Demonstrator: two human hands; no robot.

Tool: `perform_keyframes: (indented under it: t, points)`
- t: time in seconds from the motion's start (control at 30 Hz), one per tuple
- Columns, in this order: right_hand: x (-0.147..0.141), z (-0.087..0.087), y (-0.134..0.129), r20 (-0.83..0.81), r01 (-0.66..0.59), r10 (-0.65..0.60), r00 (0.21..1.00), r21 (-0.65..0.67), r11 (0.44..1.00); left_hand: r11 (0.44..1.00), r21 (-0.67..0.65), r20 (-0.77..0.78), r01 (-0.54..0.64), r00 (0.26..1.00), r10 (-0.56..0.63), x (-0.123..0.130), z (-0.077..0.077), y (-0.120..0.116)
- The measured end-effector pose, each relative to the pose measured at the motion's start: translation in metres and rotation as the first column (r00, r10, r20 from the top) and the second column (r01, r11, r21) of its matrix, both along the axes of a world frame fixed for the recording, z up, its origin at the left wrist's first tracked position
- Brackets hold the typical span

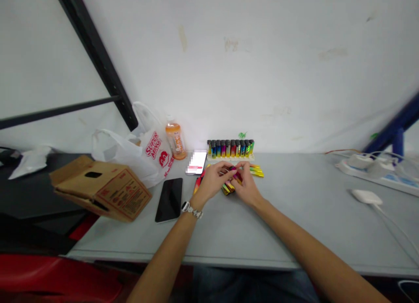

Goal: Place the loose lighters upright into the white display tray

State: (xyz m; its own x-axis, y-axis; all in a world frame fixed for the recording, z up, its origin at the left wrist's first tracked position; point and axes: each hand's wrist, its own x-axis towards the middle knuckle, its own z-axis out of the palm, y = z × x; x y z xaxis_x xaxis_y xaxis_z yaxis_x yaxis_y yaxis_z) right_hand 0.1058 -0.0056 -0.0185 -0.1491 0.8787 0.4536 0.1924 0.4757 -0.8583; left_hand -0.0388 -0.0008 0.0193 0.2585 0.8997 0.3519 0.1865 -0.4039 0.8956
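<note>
My left hand (213, 179) and my right hand (248, 188) meet over the grey table (301, 215). Their fingers are closed around a magenta and gold lighter (236, 176), partly covered by the fingertips. Beneath the hands lie shiny lighters (228, 188) with gold ends, partly hidden. More yellow-gold lighters (258, 171) lie just beyond my right hand, and red ones (197, 184) show left of my left wrist. Behind the hands, a row of upright multicoloured lighters (223, 151) with black tops stands in a pale tray (252, 158) by the wall.
Left of my hands lie a lit phone (196, 162) and a dark phone or tablet (169, 200). Farther left stand an orange-labelled bottle (176, 139), a white plastic bag (144, 161) and an opened cardboard box (108, 187). A power strip (379, 174) and white charger (366, 197) are at right.
</note>
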Motion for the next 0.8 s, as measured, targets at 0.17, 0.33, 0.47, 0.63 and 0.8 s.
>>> perform_keyframes:
  t: [0.17, 0.33, 0.47, 0.63, 0.8]
  points:
    - [-0.001, 0.003, 0.007, 0.098, 0.061, -0.067, 0.993, 0.066, 0.996, 0.979, 0.139, -0.093, -0.146, 0.983, 0.16, -0.05, 0.016, 0.025]
    - [0.002, 0.001, 0.013, 0.143, 0.116, -0.121, 0.982, 0.037, 0.993, 0.907, 0.337, -0.292, -0.252, 0.888, 0.355, -0.093, 0.035, 0.074]
    - [0.003, -0.002, 0.013, 0.19, 0.105, -0.105, 0.976, 0.013, 0.994, 0.908, 0.363, -0.459, -0.206, 0.809, 0.367, -0.099, 0.034, 0.11]
    - [0.004, -0.004, 0.013, 0.211, 0.099, -0.095, 0.973, -0.011, 0.995, 0.935, 0.338, -0.553, -0.104, 0.782, 0.287, -0.091, 0.022, 0.14]
    - [0.005, -0.005, 0.014, 0.199, 0.111, -0.107, 0.974, -0.01, 0.994, 0.951, 0.297, -0.541, -0.085, 0.806, 0.241, -0.086, 0.023, 0.15]
